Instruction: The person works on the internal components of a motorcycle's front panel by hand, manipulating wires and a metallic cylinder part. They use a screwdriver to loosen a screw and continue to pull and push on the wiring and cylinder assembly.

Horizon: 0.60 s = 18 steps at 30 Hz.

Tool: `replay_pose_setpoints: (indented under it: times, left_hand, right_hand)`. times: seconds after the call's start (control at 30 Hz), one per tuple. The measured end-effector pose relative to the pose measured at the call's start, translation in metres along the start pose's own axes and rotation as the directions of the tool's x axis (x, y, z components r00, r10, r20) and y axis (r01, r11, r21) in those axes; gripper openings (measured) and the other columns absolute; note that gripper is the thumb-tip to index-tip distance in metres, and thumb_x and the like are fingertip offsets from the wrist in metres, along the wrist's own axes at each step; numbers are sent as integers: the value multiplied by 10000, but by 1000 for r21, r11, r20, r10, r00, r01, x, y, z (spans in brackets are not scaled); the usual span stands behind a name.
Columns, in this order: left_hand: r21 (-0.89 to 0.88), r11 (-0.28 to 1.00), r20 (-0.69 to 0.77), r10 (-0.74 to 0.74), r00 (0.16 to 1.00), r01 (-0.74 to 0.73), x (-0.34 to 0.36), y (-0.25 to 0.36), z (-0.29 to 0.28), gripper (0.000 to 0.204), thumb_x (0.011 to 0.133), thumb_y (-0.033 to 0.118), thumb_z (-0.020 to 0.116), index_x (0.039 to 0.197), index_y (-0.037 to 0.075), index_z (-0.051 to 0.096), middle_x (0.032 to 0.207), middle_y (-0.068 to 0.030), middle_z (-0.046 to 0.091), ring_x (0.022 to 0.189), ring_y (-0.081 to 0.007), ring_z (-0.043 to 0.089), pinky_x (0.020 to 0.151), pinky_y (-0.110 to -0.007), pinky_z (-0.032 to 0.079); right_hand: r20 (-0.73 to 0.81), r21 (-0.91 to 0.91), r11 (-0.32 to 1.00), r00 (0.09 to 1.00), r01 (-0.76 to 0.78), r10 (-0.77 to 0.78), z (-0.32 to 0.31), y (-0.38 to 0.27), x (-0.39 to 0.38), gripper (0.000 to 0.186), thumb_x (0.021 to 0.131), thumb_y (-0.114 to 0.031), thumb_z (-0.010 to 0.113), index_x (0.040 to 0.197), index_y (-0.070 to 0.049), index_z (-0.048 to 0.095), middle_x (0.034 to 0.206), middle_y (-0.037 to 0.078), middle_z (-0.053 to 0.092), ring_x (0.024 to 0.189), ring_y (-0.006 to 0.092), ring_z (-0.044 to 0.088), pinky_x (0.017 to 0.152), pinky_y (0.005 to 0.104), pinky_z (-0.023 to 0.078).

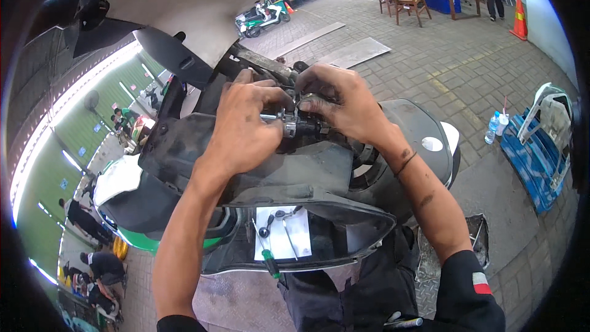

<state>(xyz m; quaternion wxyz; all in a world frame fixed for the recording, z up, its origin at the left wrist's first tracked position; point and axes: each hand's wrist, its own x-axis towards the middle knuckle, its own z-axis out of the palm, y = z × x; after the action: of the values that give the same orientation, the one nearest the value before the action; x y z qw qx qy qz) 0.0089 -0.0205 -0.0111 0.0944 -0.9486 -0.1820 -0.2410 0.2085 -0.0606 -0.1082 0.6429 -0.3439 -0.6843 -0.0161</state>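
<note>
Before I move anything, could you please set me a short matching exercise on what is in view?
Column one:
1. Screwdriver handle
2. Paper sheet
3. Traffic cone
4. Left grip

Column two:
A. Mostly orange, standing upright
B. Touching the metal part
C. Green and black
D. White

Right pairs: 1-C, 2-D, 3-A, 4-B.

The fitting (pixel 289 125) is shiny metal, the panel (pixel 301 172) matt plastic.
</note>
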Motion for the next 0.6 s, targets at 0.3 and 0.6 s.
replay_pose_setpoints:
  times: [0.3,0.6]
  left_hand:
    - [-125,990,56,-56,997,62,2,-12,0,388,696,85,643,1041,-40,772,977,-170,707,1015,-340,588,946,-431,479]
    - [-93,995,36,-25,999,29,6,-9,0,370,694,96,627,1004,-35,779,968,-200,758,1010,-382,606,972,-467,479]
  right_hand:
    - [-46,102,989,993,-108,113,-1,-7,-7,235,840,-32,834,1050,21,742,906,169,740,820,263,712,780,387,555]
    - [58,38,972,971,-233,231,-11,-24,8,167,915,-13,781,1055,42,708,926,74,750,864,109,682,789,308,562]
